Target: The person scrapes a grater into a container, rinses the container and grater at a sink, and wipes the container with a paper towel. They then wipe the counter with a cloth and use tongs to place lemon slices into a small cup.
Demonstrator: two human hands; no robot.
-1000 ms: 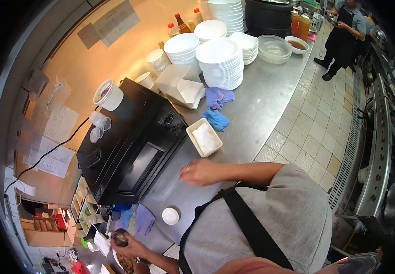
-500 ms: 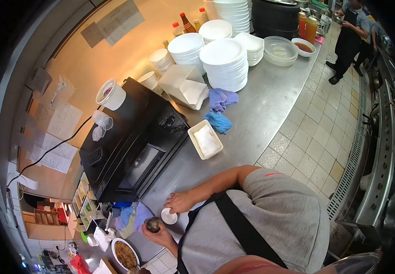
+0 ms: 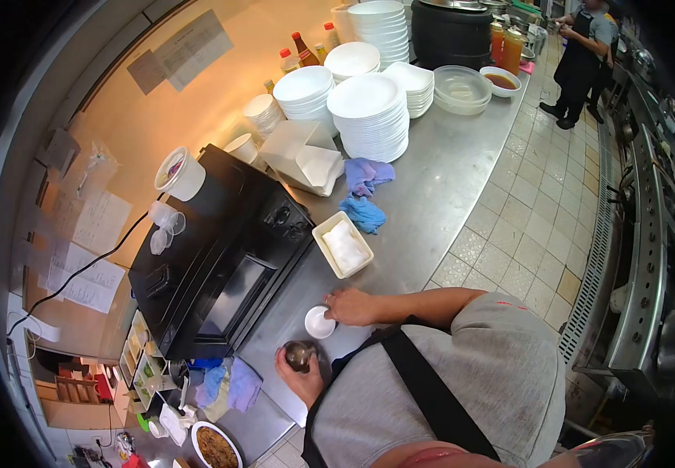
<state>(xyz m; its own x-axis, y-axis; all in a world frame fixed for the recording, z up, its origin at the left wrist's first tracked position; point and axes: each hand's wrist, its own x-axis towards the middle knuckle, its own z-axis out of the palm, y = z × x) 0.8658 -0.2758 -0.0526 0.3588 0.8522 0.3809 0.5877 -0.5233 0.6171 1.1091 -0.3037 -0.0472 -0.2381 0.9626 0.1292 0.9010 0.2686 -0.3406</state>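
My left hand (image 3: 303, 382) is wrapped round a small, dark, round metal bowl (image 3: 300, 355), close to my body at the counter's front edge. Just above it in the view, a small white bowl (image 3: 319, 322) is held at its rim by the fingers of my right hand (image 3: 351, 307). The white bowl is close over the steel counter (image 3: 271, 335), between my hands and the black microwave oven (image 3: 232, 273). Beyond my right hand is a cream tub (image 3: 343, 245) with something white in it.
Blue and purple cloths (image 3: 363, 212) lie past the tub, near stacks of white plates (image 3: 368, 117). More cloths (image 3: 236, 382) and an oval dish of brown food (image 3: 216, 447) are at lower left. A person (image 3: 583, 66) stands in the aisle beside the stoves (image 3: 634, 257).
Both hands have moved along the counter towards the cream tub, carrying the white bowl and the metal bowl. The view has shifted slightly, and the person in the aisle has turned a little.
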